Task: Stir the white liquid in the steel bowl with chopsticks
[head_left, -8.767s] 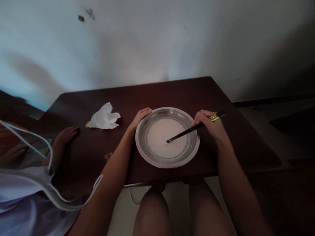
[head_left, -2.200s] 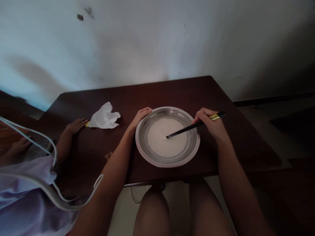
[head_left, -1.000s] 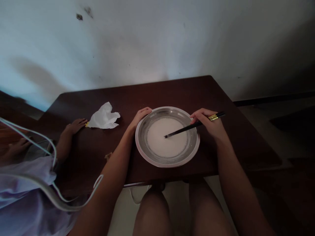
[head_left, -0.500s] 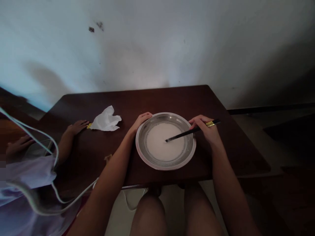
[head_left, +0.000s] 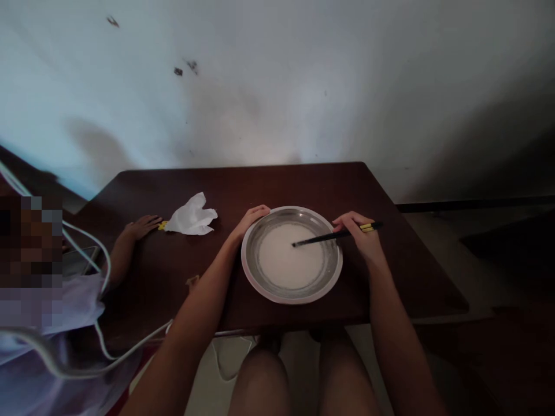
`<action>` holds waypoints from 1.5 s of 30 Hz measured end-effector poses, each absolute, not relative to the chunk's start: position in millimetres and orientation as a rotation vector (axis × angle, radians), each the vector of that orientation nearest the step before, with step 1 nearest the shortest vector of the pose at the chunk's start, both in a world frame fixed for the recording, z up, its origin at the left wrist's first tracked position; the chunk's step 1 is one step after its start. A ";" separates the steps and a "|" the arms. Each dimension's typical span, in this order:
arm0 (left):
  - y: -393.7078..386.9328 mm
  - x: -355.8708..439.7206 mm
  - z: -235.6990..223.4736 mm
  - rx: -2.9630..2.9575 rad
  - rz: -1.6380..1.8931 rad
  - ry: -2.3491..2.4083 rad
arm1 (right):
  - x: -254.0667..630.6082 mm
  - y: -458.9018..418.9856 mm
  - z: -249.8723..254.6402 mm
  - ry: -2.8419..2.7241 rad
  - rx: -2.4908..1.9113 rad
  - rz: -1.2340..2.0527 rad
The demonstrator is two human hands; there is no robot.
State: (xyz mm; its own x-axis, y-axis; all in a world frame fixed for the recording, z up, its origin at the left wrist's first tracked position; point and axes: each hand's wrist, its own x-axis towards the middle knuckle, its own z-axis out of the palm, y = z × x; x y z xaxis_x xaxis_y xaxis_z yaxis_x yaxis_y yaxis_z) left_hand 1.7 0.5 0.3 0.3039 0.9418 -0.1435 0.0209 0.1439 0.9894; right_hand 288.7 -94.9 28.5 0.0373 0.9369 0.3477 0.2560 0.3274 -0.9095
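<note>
A round metal basin sits near the table's front edge, with a milky white liquid in its bottom. My left hand holds the basin's upper left rim, its fingers along the outside. In my right hand are black chopsticks with gold bands near the top end, gripped close together. They slant down to the left over the basin's right rim, and their tips dip into the liquid near the middle.
On the dark wooden table lies a crumpled white plastic bag beside a small yellow item. Another person's hand rests next to it. White cables loop across the lower left. A stained wall stands behind the table.
The view has tilted up slightly, so the scene sits lower. My right hand has shifted the chopsticks a little, to a flatter slant. The other person's head leans into view at left.
</note>
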 end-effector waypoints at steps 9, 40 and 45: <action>-0.2 2.3 0.2 1.197 0.888 1.027 | 288.6 -97.6 30.7 -1.446 -1.148 0.822; -3.1 3.0 6.4 1.238 0.896 1.039 | 287.3 -97.3 31.3 -1.458 -1.132 0.860; -3.8 3.8 8.0 1.237 0.897 1.039 | 288.9 -97.2 30.7 -1.421 -1.117 0.905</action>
State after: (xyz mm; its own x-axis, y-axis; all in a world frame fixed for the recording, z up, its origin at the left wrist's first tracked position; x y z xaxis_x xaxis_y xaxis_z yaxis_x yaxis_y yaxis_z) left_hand 3.8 -3.8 8.0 0.2970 0.9464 -0.1271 0.0123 0.1293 0.9915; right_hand 288.9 -97.2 30.7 0.0027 0.9607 0.2777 0.1543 0.2740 -0.9493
